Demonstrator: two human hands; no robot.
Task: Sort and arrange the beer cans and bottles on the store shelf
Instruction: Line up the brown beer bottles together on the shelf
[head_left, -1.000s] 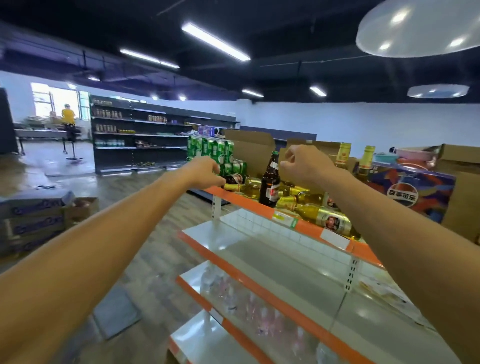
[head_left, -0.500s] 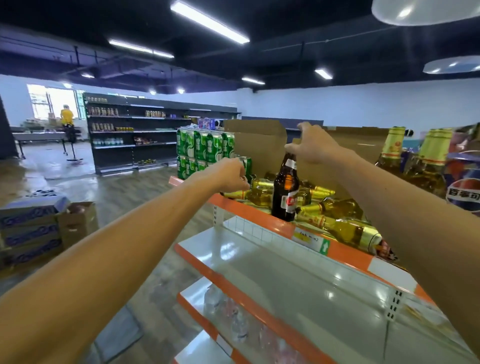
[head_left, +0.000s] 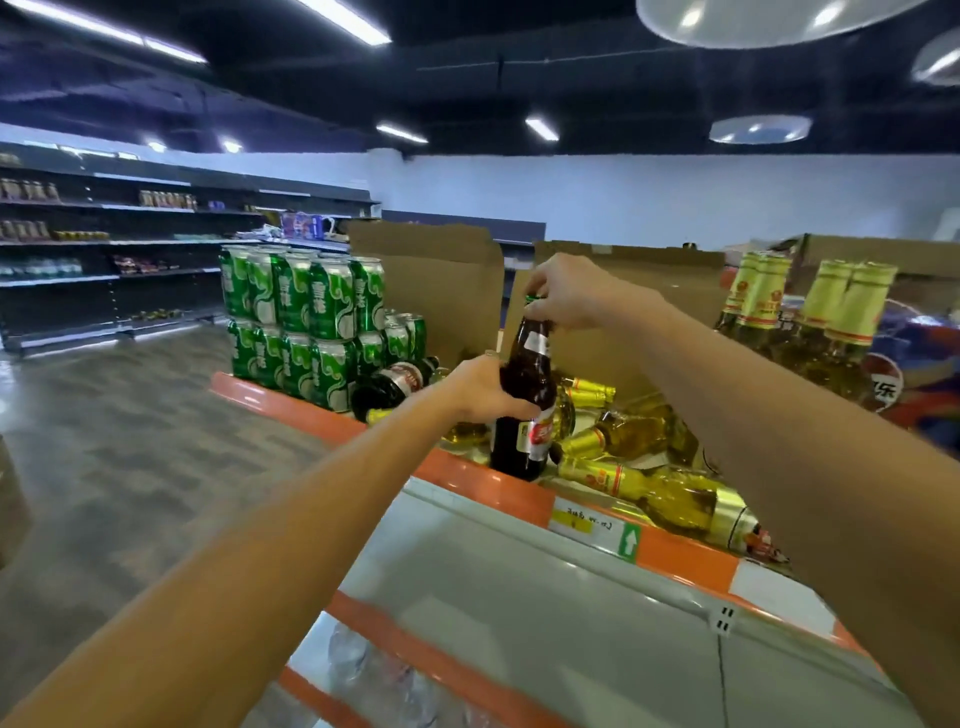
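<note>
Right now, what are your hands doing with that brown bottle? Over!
Left hand grips brown bottle body. Right hand pinches its cap. Golden bottles lie jumbled beside it.

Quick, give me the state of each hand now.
Left hand: grips the brown bottle at its body.
Right hand: pinches the same bottle's cap.

The left hand (head_left: 483, 389), a moment ago a loose fist beside the green cans (head_left: 311, 312), now grips the brown bottle (head_left: 511, 449) around its middle. The right hand (head_left: 566, 296) has come down from above, and its fingers (head_left: 535, 306) now pinch the bottle's cap.
</note>
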